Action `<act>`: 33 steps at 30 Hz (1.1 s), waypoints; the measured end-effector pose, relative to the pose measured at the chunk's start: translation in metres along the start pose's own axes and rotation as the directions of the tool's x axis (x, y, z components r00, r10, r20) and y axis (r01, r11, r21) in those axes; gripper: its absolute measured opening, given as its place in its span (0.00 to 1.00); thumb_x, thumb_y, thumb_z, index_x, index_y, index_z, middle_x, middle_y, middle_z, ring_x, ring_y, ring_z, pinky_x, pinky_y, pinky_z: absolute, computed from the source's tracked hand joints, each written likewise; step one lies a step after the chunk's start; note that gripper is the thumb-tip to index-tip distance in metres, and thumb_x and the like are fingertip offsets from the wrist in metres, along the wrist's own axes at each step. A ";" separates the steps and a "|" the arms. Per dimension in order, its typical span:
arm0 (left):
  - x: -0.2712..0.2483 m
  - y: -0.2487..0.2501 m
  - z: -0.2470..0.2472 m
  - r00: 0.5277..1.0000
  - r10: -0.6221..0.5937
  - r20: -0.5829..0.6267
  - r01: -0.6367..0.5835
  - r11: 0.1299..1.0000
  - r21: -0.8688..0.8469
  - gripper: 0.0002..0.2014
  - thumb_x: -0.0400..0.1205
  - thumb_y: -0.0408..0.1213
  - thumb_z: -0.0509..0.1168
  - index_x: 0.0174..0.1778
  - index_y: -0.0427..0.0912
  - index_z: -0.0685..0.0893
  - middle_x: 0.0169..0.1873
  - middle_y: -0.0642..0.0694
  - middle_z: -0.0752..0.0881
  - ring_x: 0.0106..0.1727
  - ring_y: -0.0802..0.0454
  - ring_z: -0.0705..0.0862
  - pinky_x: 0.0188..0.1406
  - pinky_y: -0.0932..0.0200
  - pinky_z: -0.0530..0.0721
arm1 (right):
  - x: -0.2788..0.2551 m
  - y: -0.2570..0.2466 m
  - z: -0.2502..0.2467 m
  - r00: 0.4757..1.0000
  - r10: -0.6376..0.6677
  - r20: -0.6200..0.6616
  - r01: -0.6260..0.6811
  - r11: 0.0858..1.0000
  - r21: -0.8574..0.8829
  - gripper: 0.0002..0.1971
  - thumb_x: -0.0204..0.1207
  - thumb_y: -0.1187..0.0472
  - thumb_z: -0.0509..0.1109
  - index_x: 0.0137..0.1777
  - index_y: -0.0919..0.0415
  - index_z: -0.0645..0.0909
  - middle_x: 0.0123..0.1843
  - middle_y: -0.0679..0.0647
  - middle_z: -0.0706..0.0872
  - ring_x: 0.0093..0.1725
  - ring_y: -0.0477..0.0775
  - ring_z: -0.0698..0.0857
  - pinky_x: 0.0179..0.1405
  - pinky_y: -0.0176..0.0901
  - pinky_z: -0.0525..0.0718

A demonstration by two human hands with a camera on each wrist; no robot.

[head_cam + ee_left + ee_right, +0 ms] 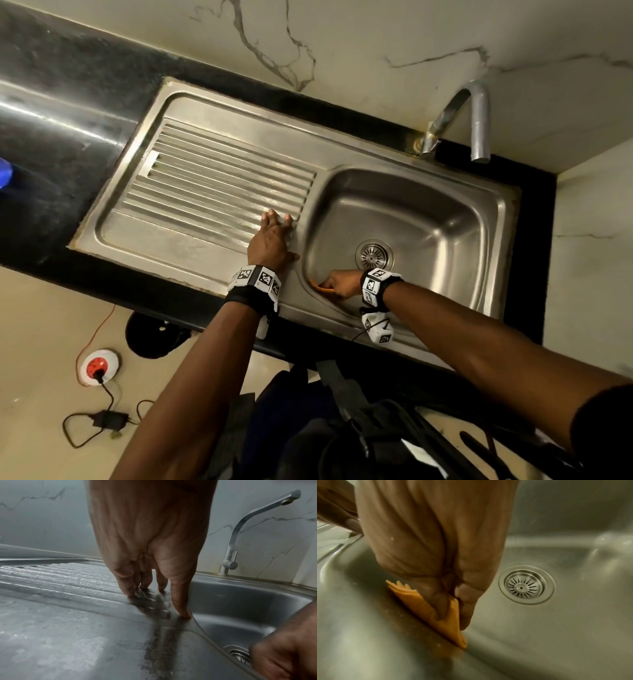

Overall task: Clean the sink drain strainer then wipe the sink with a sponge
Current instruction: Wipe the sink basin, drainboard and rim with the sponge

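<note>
The round steel drain strainer (pixel 374 257) (pixel 526 584) sits in the bottom of the steel sink basin (pixel 445 212). My right hand (pixel 330 286) (pixel 453 620) reaches into the basin at its near left corner. It pinches a thin orange sponge (pixel 320 287) (pixel 426 605) and presses it against the curved wall, left of the strainer. My left hand (pixel 284 236) (pixel 157 595) rests on the ribbed drainboard (pixel 212 181) beside the basin's left rim. Its fingers are straight with their tips on the metal, and it holds nothing.
A bent steel faucet (pixel 472 113) (pixel 240 534) stands at the sink's back right against the marble wall. Black stone counter (pixel 51 113) surrounds the sink. A blue object (pixel 5 171) shows at the far left. On the floor below lie a red socket (pixel 97 366) and cables.
</note>
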State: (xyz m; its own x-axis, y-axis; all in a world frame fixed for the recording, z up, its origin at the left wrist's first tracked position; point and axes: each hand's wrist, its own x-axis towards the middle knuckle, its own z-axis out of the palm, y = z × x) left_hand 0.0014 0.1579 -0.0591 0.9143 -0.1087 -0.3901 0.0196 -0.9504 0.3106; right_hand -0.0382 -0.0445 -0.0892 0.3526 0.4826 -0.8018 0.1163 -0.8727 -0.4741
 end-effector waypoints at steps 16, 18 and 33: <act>-0.003 -0.002 -0.002 0.998 0.067 -0.022 -0.067 0.997 0.030 0.48 0.69 0.48 0.81 0.84 0.49 0.64 0.85 0.33 0.56 0.86 0.36 0.56 0.75 0.42 0.73 | -0.130 0.111 0.037 0.926 0.368 0.088 -0.321 0.887 -0.331 0.17 0.77 0.48 0.56 0.31 0.56 0.72 0.33 0.54 0.79 0.40 0.58 0.77 0.42 0.44 0.69; -0.004 -0.003 -0.003 0.997 0.068 -0.025 -0.067 0.997 0.032 0.48 0.69 0.48 0.81 0.84 0.49 0.65 0.85 0.33 0.56 0.86 0.36 0.56 0.75 0.42 0.74 | -0.134 0.123 0.040 0.914 0.403 0.055 -0.352 0.850 -0.391 0.16 0.84 0.51 0.58 0.42 0.59 0.81 0.47 0.61 0.87 0.45 0.62 0.83 0.45 0.46 0.76; -0.005 -0.006 0.000 0.998 0.065 -0.025 -0.065 0.998 -0.003 0.48 0.68 0.46 0.82 0.83 0.49 0.66 0.85 0.33 0.56 0.85 0.36 0.57 0.76 0.41 0.74 | -0.119 0.089 0.037 0.955 0.294 0.049 -0.239 0.854 -0.461 0.35 0.84 0.33 0.46 0.30 0.63 0.70 0.26 0.51 0.73 0.35 0.60 0.75 0.42 0.43 0.71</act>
State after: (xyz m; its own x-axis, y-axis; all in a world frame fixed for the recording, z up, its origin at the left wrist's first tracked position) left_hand -0.0034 0.1645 -0.0594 0.9235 -0.1632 -0.3473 -0.0391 -0.9403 0.3381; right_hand -0.1046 -0.1765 -0.0494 0.3257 0.2081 -0.9223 0.4432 -0.8953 -0.0455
